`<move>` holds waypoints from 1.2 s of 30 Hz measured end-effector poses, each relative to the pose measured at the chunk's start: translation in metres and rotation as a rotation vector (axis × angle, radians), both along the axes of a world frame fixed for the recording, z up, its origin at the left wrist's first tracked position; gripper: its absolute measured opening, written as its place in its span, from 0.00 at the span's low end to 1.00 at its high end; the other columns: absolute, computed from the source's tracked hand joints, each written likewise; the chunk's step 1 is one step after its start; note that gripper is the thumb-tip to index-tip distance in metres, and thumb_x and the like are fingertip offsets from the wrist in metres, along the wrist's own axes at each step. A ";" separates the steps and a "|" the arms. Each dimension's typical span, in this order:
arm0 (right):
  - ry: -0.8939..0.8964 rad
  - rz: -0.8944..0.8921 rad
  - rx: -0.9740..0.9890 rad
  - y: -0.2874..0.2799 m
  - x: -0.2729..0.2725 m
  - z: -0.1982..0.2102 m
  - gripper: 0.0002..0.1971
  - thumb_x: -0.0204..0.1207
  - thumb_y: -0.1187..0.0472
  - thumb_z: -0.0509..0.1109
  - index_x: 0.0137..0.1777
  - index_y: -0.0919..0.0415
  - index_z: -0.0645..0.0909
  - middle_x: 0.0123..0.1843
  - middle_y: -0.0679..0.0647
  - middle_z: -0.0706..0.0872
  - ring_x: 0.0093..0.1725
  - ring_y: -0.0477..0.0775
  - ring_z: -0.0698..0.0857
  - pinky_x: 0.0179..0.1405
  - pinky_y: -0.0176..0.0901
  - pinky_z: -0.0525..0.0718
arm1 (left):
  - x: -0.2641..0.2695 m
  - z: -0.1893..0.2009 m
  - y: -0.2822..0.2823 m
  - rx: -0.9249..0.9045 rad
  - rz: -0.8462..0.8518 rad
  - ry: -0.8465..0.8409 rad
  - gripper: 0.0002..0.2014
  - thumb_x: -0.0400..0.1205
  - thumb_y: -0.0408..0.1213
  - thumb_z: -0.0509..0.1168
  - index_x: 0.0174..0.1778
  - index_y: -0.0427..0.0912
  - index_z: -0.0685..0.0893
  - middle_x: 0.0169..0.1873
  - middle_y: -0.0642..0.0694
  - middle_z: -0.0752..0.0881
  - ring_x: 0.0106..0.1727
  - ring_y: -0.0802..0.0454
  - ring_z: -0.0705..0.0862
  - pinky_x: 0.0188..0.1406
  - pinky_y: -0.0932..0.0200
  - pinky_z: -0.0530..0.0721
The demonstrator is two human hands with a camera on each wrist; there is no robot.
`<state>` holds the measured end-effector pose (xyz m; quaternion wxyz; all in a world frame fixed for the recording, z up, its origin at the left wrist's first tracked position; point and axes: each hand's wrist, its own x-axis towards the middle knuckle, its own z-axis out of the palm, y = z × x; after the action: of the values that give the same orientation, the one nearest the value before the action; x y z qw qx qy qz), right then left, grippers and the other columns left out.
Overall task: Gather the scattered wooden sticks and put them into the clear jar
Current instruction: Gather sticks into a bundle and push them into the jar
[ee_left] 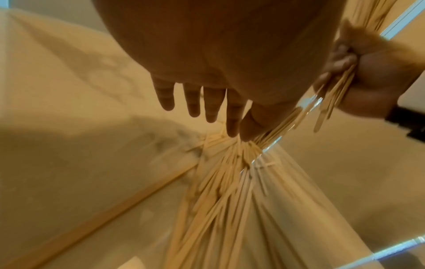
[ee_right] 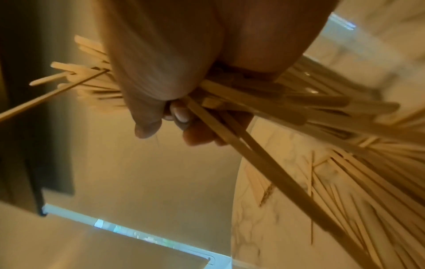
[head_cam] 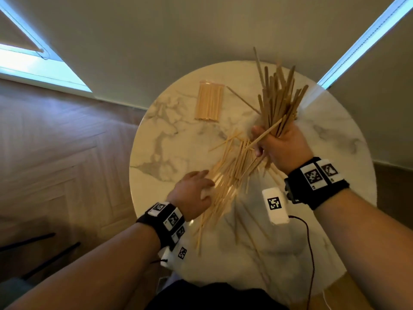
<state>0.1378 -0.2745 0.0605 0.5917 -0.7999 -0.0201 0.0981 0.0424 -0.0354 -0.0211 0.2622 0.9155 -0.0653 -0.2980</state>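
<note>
A loose pile of pale wooden sticks (head_cam: pixel 232 173) lies across the middle of the round marble table (head_cam: pixel 169 139). My left hand (head_cam: pixel 201 184) rests at the pile's left edge. Its fingers (ee_left: pixel 207 107) are straight and reach over the sticks (ee_left: pixel 230 172). My right hand (head_cam: pixel 274 142) is raised over the table's right half and grips a fanned bundle of sticks (head_cam: pixel 279 95). The fingers (ee_right: pixel 181 116) are curled round that bundle (ee_right: pixel 264 102). The clear jar (head_cam: pixel 209 100) at the far left of the table holds several sticks. A single stick (head_cam: pixel 243 100) lies beside it.
A white tagged box (head_cam: pixel 275 205) with a dark cable (head_cam: pixel 310 242) sits on the table near my right wrist. The table's near edge is close to my body. Wooden floor (head_cam: pixel 55 153) lies to the left, and a plain wall stands behind the table.
</note>
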 end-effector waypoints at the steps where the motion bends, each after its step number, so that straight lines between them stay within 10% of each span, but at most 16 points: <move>1: 0.019 -0.033 0.037 -0.002 -0.003 -0.001 0.24 0.80 0.42 0.74 0.36 0.65 0.82 0.25 0.59 0.82 0.27 0.66 0.82 0.37 0.63 0.86 | 0.004 0.010 -0.005 -0.042 0.048 -0.049 0.26 0.81 0.51 0.70 0.77 0.57 0.79 0.85 0.56 0.70 0.85 0.51 0.66 0.83 0.53 0.67; 8: 0.104 -0.272 0.222 -0.014 -0.024 -0.005 0.17 0.83 0.53 0.74 0.42 0.70 0.83 0.27 0.63 0.77 0.24 0.57 0.76 0.25 0.47 0.79 | 0.032 0.114 -0.092 -0.703 0.407 -0.342 0.25 0.78 0.47 0.79 0.70 0.54 0.79 0.41 0.56 0.86 0.42 0.57 0.86 0.49 0.57 0.87; 15: 0.188 -0.272 0.415 -0.030 -0.036 0.003 0.15 0.82 0.51 0.75 0.38 0.56 0.78 0.27 0.57 0.71 0.22 0.52 0.69 0.21 0.43 0.68 | 0.042 0.148 -0.146 -0.883 0.645 -0.402 0.10 0.90 0.34 0.66 0.59 0.38 0.93 0.43 0.50 0.92 0.44 0.61 0.89 0.49 0.62 0.87; 20: 0.247 -0.231 0.459 -0.051 -0.038 0.004 0.14 0.83 0.52 0.74 0.52 0.65 0.81 0.28 0.53 0.71 0.24 0.51 0.68 0.22 0.44 0.68 | 0.028 0.163 -0.136 -1.077 0.782 -0.473 0.20 0.94 0.43 0.53 0.49 0.41 0.89 0.50 0.41 0.91 0.55 0.43 0.90 0.56 0.43 0.89; 26: 0.215 -0.004 0.442 -0.050 -0.043 0.015 0.13 0.85 0.56 0.73 0.43 0.64 0.77 0.27 0.56 0.70 0.23 0.54 0.68 0.23 0.45 0.71 | 0.047 0.145 -0.122 -1.017 0.988 -0.130 0.18 0.95 0.41 0.53 0.60 0.35 0.87 0.36 0.44 0.85 0.43 0.45 0.88 0.61 0.39 0.87; 30: 0.254 0.132 0.450 -0.042 -0.048 0.020 0.14 0.85 0.56 0.71 0.40 0.63 0.76 0.26 0.55 0.69 0.22 0.53 0.67 0.24 0.46 0.69 | 0.054 0.149 -0.126 -1.135 1.008 0.006 0.19 0.95 0.40 0.53 0.68 0.31 0.84 0.51 0.38 0.88 0.54 0.41 0.88 0.62 0.42 0.88; 36: 0.300 0.190 0.418 -0.033 -0.059 0.015 0.15 0.87 0.57 0.69 0.38 0.60 0.75 0.27 0.57 0.70 0.22 0.54 0.68 0.24 0.46 0.69 | 0.056 0.151 -0.119 -1.318 1.094 -0.031 0.15 0.95 0.38 0.53 0.49 0.37 0.81 0.43 0.39 0.90 0.46 0.45 0.91 0.55 0.47 0.89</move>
<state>0.0791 -0.3073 0.0751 0.7284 -0.6316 -0.0270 0.2641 0.0982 -0.1545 0.1298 0.8469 0.4827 0.2223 -0.0183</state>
